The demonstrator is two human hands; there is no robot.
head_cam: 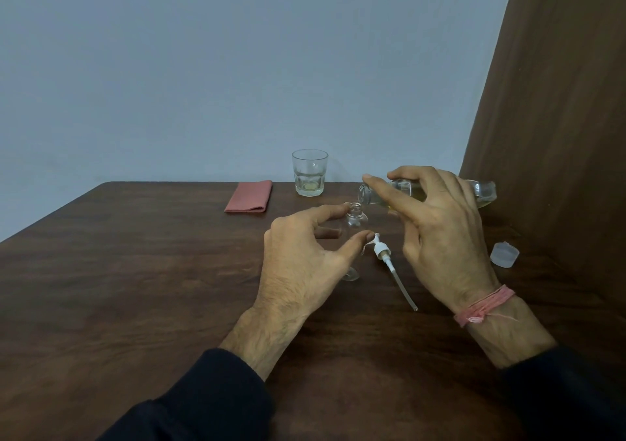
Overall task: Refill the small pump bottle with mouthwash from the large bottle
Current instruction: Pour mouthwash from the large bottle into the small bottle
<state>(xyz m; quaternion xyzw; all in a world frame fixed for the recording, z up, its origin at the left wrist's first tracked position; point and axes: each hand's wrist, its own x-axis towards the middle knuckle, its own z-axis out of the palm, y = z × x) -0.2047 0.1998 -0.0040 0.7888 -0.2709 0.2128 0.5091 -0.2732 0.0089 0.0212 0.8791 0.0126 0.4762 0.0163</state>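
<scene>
Dark sleeves (216, 396) come in at six o'clock, yours, both forearms reaching over the brown wooden table (118, 288). Your left hand (301, 257) curls thumb and forefinger around the small pump bottle (354, 227); whether the fingers actually touch it, I can't tell. The bottle stands upright, mouth uncapped, near the middle of the table. At its four o'clock lies the white pump head (384, 254), dip tube trailing back toward you. A pink thread band (484, 308) wraps your right wrist, and your right hand (440, 224) is clamped round the large bottle (481, 191), tipped almost flat, its open neck just above and at two o'clock of the small bottle's mouth. Yellowish mouthwash sits inside it. At three o'clock, a translucent cap (504, 254) rests on the table. Farther back at twelve o'clock stands a drinking glass (310, 173) with a little liquid, and at eleven o'clock a folded pink cloth (250, 196)
</scene>
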